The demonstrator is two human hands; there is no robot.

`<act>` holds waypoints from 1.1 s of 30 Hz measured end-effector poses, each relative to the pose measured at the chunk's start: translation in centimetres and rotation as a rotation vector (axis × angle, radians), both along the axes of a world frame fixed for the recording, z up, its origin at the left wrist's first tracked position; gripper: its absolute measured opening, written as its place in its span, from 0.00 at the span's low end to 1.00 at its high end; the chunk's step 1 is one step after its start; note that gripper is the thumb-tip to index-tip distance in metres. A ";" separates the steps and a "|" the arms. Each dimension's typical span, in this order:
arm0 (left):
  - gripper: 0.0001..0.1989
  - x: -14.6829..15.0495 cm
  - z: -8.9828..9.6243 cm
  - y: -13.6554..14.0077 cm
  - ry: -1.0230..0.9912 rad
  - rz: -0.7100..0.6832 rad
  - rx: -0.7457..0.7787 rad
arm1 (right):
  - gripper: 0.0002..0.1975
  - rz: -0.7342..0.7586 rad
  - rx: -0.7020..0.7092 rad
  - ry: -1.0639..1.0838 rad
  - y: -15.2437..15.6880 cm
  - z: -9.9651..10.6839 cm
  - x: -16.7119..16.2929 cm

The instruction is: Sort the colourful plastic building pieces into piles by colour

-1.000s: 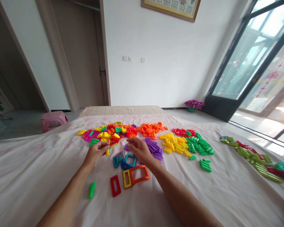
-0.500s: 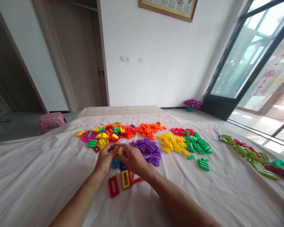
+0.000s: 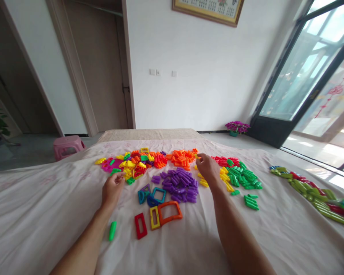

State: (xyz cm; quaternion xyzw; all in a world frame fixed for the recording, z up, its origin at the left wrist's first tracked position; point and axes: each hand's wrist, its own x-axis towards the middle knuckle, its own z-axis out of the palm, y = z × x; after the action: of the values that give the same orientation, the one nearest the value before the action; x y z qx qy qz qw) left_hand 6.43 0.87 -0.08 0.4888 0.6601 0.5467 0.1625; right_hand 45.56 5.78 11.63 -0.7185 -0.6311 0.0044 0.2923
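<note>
My right hand (image 3: 208,168) is over the yellow pile (image 3: 224,177), its fingertips pinching a small yellow plastic building piece (image 3: 197,156). To the left, my left hand (image 3: 112,188) has its fingers curled together at the near edge of a mixed-colour pile (image 3: 129,165); whatever is between them is hidden. Purple tube-shaped pieces (image 3: 180,183) lie heaped between the hands. Nearer to me are a red frame (image 3: 137,225), a yellow frame (image 3: 151,218), a larger orange frame (image 3: 180,214) and several blue and teal shapes (image 3: 153,201). A single green piece (image 3: 112,231) rests beside my left forearm.
Orange pieces (image 3: 182,158), red pieces (image 3: 226,161) and green pieces (image 3: 243,177) form separate piles on the pale cloth (image 3: 189,248). Olive and red pieces (image 3: 306,189) spread along the right side. A pink stool (image 3: 68,145) stands beyond the left edge.
My hands were together at the centre around a yellow piece. They have parted: the right moved right and forward with a yellow piece, the left moved left, uncovering the frames.
</note>
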 end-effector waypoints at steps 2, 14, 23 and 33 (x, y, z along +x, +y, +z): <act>0.16 -0.4 -0.4 0.0 0.112 0.010 -0.032 | 0.20 -0.157 -0.062 -0.014 0.5 -0.3 2.7; 0.18 0.4 -0.8 0.0 0.647 -0.071 -0.034 | 0.17 0.257 -0.012 0.007 1.2 -2.8 -1.9; 0.10 1.0 0.2 -0.7 0.761 -0.056 -0.093 | 0.15 0.507 -0.027 -0.091 -0.4 -4.1 -5.8; 0.08 0.5 -0.1 -0.4 0.594 0.009 -0.027 | 0.14 0.544 -0.001 -0.046 -0.7 -4.3 -6.4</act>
State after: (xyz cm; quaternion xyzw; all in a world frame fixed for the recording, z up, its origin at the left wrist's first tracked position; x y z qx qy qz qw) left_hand 6.95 0.44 -0.15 0.6223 0.6881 0.3717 -0.0339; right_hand 39.18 5.09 7.36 -0.5227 -0.8073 0.0668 0.2657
